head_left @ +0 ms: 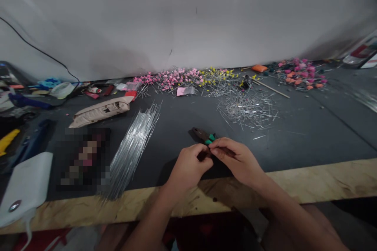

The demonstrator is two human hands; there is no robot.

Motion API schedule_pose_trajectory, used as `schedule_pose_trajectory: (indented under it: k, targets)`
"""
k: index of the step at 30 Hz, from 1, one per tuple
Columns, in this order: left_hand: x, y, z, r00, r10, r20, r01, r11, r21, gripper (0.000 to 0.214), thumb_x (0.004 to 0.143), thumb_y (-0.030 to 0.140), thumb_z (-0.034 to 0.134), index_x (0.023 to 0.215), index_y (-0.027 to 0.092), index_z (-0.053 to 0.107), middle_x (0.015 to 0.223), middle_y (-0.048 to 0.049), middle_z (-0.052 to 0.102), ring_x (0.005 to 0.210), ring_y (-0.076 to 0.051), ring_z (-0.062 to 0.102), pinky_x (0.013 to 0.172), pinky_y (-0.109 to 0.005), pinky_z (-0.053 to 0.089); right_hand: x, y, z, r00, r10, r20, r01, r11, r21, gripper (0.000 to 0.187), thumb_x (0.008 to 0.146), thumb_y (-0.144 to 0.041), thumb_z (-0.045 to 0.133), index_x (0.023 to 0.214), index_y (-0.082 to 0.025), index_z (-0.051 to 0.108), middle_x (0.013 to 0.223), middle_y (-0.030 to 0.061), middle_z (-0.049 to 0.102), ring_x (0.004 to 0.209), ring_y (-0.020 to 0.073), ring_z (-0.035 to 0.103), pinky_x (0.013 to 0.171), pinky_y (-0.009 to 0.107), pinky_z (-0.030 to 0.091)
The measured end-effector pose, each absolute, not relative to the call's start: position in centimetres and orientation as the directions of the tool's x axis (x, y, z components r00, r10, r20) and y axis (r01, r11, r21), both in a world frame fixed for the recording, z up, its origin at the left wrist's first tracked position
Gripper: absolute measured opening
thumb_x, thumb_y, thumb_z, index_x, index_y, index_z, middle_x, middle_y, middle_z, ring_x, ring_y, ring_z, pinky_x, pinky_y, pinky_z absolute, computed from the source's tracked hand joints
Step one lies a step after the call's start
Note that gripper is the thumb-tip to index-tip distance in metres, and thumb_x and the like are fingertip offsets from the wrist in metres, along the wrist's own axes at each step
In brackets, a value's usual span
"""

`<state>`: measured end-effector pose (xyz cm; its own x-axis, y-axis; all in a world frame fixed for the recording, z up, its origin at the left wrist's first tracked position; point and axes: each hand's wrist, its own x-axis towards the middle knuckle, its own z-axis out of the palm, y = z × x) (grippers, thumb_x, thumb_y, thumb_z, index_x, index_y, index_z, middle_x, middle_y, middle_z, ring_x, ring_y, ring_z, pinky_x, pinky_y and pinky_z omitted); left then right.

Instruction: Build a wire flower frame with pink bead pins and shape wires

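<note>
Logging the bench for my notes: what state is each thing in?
Left hand: fingers curled shut, touching the other hand.
Right hand: closed on the pliers.
Pliers: jaws look shut, handles hidden.
Long wires: bundled, fanned out flat.
Short wires: scattered loose.
Pink flowers: heaped together.
Paper bag: lying flat, crumpled.

Silver wire bundle (132, 149), pink flowers (173, 78), dark grey mat (309, 133).

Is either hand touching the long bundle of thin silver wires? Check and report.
No: the silver wire bundle lies on the dark mat, apart from the left hand and right hand.
</note>
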<state>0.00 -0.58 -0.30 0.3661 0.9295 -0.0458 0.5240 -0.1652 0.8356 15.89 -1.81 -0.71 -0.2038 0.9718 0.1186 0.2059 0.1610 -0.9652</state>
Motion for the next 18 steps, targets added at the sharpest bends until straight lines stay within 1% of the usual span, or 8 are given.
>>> schedule_pose_trajectory:
  k: [3,6,9,10,12,14,16,18]
  targets:
    - [-0.15,-0.53,-0.47,0.380,0.919,-0.108,0.483,-0.097,0.870,0.014,0.072,0.017,0.048,0.077,0.017,0.062,0.064,0.0026,0.055,0.060,-0.011,0.045,0.056,-0.022,0.034,15.96,-1.83,-0.79,-0.236,0.965,0.113,0.202,0.162,-0.966,0.014,0.084,-0.026,0.052,0.090,-0.028,0.065,0.090,0.0024,0.065,0.083,0.0165,0.060,0.074,0.030,0.047]
    - [-0.34,-0.45,-0.60,0.394,0.905,-0.162,0.441,-0.032,0.897,0.011,0.072,0.018,0.050,0.074,0.016,0.060,0.063,0.0035,0.052,0.058,-0.010,0.044,0.053,-0.021,0.032,15.92,-1.88,-0.79,-0.273,0.956,0.107,0.192,0.163,-0.968,0.015,0.084,-0.027,0.052,0.090,-0.028,0.066,0.092,0.0026,0.064,0.085,0.0166,0.060,0.074,0.030,0.048]
    - [-0.41,-0.31,-0.49,0.401,0.900,-0.169,0.417,-0.015,0.909,0.009,0.073,0.020,0.051,0.074,0.016,0.060,0.062,0.0034,0.053,0.057,-0.010,0.045,0.052,-0.021,0.033,15.89,-1.92,-0.63,-0.290,0.949,0.127,0.166,0.181,-0.970,0.016,0.084,-0.027,0.052,0.090,-0.029,0.066,0.093,0.0032,0.063,0.088,0.0173,0.059,0.078,0.032,0.047]
    - [-0.39,-0.26,-0.42,0.393,0.907,-0.149,0.423,-0.034,0.906,0.010,0.073,0.020,0.051,0.075,0.016,0.060,0.063,0.0030,0.054,0.058,-0.011,0.046,0.053,-0.021,0.034,15.92,-1.92,-0.54,-0.283,0.949,0.138,0.153,0.186,-0.970,0.015,0.084,-0.027,0.052,0.090,-0.029,0.066,0.093,0.0033,0.063,0.089,0.0174,0.058,0.078,0.033,0.047]
    - [-0.33,-0.19,-0.26,0.351,0.934,-0.064,0.471,-0.117,0.874,0.009,0.073,0.019,0.052,0.075,0.018,0.061,0.066,0.0024,0.057,0.060,-0.011,0.049,0.056,-0.021,0.037,16.05,-1.93,-0.30,-0.265,0.954,0.141,0.117,0.177,-0.977,0.015,0.083,-0.026,0.053,0.088,-0.028,0.067,0.095,0.0033,0.061,0.091,0.0171,0.057,0.079,0.032,0.046]
    - [-0.30,-0.18,-0.14,0.304,0.951,0.056,0.552,-0.224,0.803,0.008,0.072,0.015,0.053,0.074,0.019,0.060,0.067,0.0018,0.059,0.063,-0.012,0.051,0.061,-0.022,0.039,16.18,-1.92,-0.09,-0.273,0.957,0.100,0.057,0.119,-0.991,0.015,0.083,-0.026,0.052,0.087,-0.027,0.067,0.099,0.0034,0.059,0.088,0.0158,0.056,0.078,0.031,0.045]
    - [-0.32,-0.27,-0.12,0.285,0.942,0.176,0.628,-0.323,0.708,0.010,0.072,0.013,0.053,0.073,0.019,0.059,0.070,0.0005,0.060,0.067,-0.013,0.053,0.065,-0.024,0.040,16.17,-1.91,0.01,-0.297,0.955,0.008,-0.035,-0.003,-0.999,0.017,0.085,-0.029,0.050,0.086,-0.025,0.067,0.093,0.0033,0.059,0.077,0.0136,0.055,0.070,0.029,0.044]
    - [-0.38,-0.44,-0.19,0.314,0.909,0.272,0.664,-0.415,0.622,0.012,0.076,0.013,0.049,0.075,0.020,0.059,0.074,-0.0014,0.062,0.072,-0.015,0.055,0.070,-0.026,0.041,15.95,-1.90,-0.04,-0.318,0.942,-0.108,-0.139,-0.159,-0.977,0.022,0.086,-0.035,0.048,0.084,-0.022,0.065,0.078,0.0019,0.058,0.065,0.0116,0.052,0.058,0.026,0.041]
